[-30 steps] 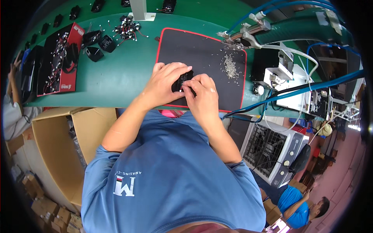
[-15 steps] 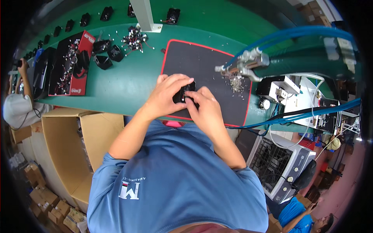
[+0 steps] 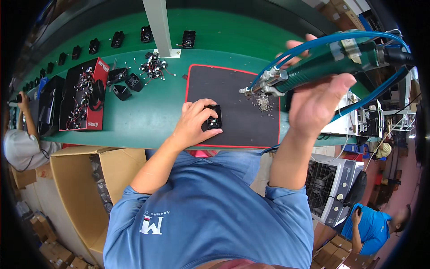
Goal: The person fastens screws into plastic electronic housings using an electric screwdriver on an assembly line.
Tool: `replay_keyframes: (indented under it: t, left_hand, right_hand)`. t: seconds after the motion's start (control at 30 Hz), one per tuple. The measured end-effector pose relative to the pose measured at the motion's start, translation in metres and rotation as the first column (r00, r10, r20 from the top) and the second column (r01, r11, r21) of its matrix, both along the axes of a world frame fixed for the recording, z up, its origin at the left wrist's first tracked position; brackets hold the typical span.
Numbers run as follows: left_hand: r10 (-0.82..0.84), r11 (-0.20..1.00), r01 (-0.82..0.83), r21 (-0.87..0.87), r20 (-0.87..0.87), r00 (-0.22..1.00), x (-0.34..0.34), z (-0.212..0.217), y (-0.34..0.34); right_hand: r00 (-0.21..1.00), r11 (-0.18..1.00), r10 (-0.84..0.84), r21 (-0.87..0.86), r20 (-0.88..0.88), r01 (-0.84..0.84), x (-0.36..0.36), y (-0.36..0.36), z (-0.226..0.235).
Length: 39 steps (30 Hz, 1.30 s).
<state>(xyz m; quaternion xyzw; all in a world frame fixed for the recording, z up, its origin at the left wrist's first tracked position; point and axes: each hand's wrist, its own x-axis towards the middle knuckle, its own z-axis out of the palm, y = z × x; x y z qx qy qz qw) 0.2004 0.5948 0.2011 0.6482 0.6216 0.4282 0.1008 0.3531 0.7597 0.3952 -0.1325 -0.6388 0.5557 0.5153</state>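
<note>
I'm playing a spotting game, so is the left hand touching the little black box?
Touching. The head view shows the left hand curled over the left side of the black box, with no gap between them.

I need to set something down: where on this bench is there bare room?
The nearer green tabletop between the red box and dark mat is bare. So is the mat's lower right, past the black housing in the left hand. Crowded: the metal-piece pile by the green tool, and the black shells and wire cluster farther back.

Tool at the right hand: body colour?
The tool body is dark green, shown in the head view.
</note>
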Motion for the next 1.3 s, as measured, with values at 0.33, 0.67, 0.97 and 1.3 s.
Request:
replay_keyframes:
  t: [0.33,0.67,0.97,1.3]
  left_hand:
    - [0.025,0.999,-0.025,0.023,-0.007,1.0,0.001,-0.001,-0.002]
    - [0.04,0.999,-0.04,0.024,-0.002,0.999,0.002,0.002,0.0]
    - [0.037,0.999,-0.037,0.011,0.016,0.999,0.002,0.004,-0.001]
    - [0.028,1.0,-0.027,-0.009,0.026,0.999,0.002,0.004,-0.001]
  right_hand:
    - [0.991,0.968,0.071,-0.231,-0.118,-0.097,-0.017,-0.049,-0.032]
    - [0.996,0.961,0.071,-0.265,-0.057,-0.083,-0.023,-0.066,-0.067]
    - [0.995,0.965,0.093,-0.242,-0.038,-0.1,-0.022,-0.067,-0.057]
    - [0.998,0.969,0.046,-0.242,-0.045,-0.056,-0.024,-0.067,-0.067]
